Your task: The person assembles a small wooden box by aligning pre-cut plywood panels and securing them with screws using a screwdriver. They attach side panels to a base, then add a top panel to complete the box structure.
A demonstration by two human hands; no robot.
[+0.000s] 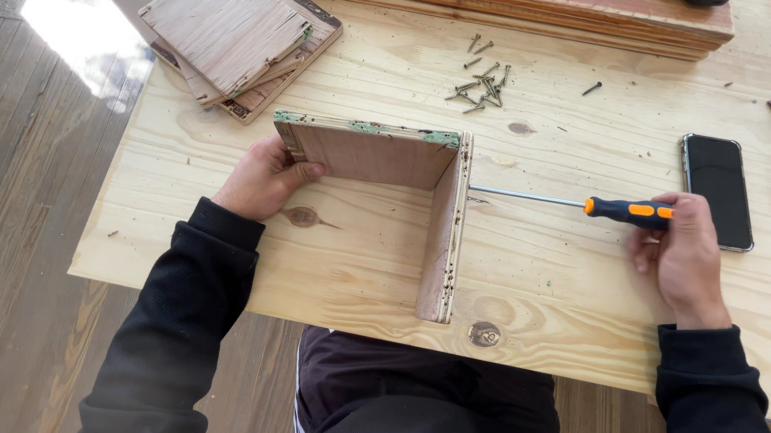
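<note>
Screwdriver [595, 206] w/ orange-black handle lies level at frame center-right, shaft tip touching the outer face of the upright board [446, 230] near its top end. Right hand [684, 248] has fingers clamped round the handle end. That board meets a 2nd board [369, 150] at a right angle, forming an L at center of the pale wood table [555, 288]. Left hand [263, 181] grips the 2nd board's left end, fingers closed on it, thumb on the front face. Loose screws [482, 82] sit above, near top center; stack of square wood pieces [236, 33] at upper left; dark phone [717, 189] just beside right hand.
</note>
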